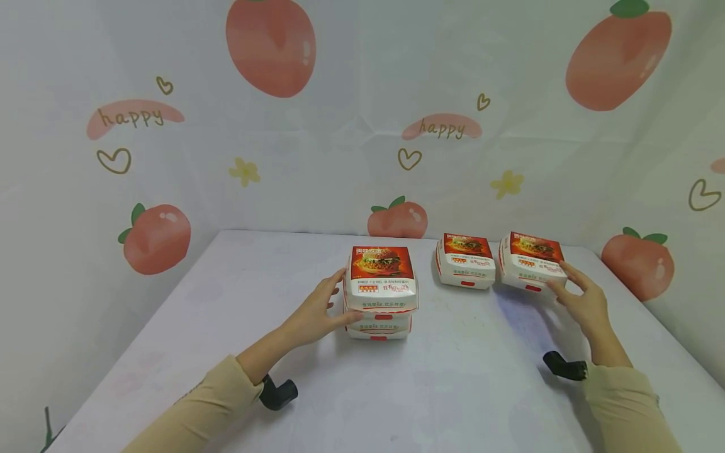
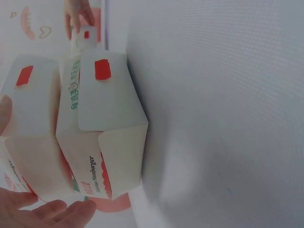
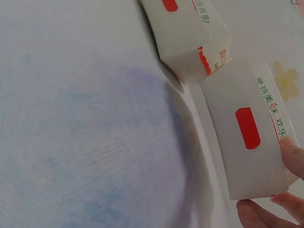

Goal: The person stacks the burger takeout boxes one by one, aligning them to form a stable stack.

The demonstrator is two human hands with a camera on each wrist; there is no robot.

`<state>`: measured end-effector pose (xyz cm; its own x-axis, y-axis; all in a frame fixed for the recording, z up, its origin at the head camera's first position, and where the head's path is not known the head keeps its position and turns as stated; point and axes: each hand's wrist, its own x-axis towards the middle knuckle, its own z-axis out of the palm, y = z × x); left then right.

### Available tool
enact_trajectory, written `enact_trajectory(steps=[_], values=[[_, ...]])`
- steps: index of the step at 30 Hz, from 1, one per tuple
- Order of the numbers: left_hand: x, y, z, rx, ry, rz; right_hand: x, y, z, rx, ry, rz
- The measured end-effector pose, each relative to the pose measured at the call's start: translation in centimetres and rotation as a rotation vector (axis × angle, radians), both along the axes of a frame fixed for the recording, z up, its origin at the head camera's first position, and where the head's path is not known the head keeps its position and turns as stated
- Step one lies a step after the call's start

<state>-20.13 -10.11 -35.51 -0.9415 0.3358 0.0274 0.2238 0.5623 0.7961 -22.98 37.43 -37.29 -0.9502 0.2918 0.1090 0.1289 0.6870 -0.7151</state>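
Note:
Two white-and-red hamburger boxes are stacked near the middle of the table. My left hand (image 1: 316, 316) grips the upper hamburger box (image 1: 382, 286), thumb at its front and fingers along its left side. Beneath it sits the lower hamburger box (image 1: 378, 327), seen side-on in the left wrist view (image 2: 111, 104). At the back right, my right hand (image 1: 587, 306) holds another hamburger box (image 1: 531, 263) by its right side; in the right wrist view this box (image 3: 244, 156) looks slightly raised, with a shadow below. Just left of it stands one more hamburger box (image 1: 466, 261).
A white cloth covers the table (image 1: 453, 390). Behind it hangs a backdrop (image 1: 340, 170) printed with peaches, hearts and "happy". Black wrist-worn pieces stick out by the left sleeve (image 1: 204, 402) and the right sleeve (image 1: 623, 402).

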Motion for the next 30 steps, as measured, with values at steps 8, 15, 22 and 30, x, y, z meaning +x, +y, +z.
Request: enact_trajectory(steps=[8, 15, 22, 30], values=[[0.0, 0.0, 0.0, -0.001, 0.005, 0.004, 0.2, -0.4, 0.9, -0.049, 0.029, -0.01], [0.0, 0.0, 0.0, 0.009, 0.011, -0.007, -0.1, -0.1, 1.1, -0.072, 0.054, -0.032], [0.1, 0.0, 0.0, 0.009, 0.012, -0.006, -1.9, 2.4, -0.9, -0.079, 0.039, -0.07], [0.2, 0.0, 0.2, 0.012, 0.01, -0.003, -1.1, 1.2, 0.4, -0.069, 0.035, -0.068]])
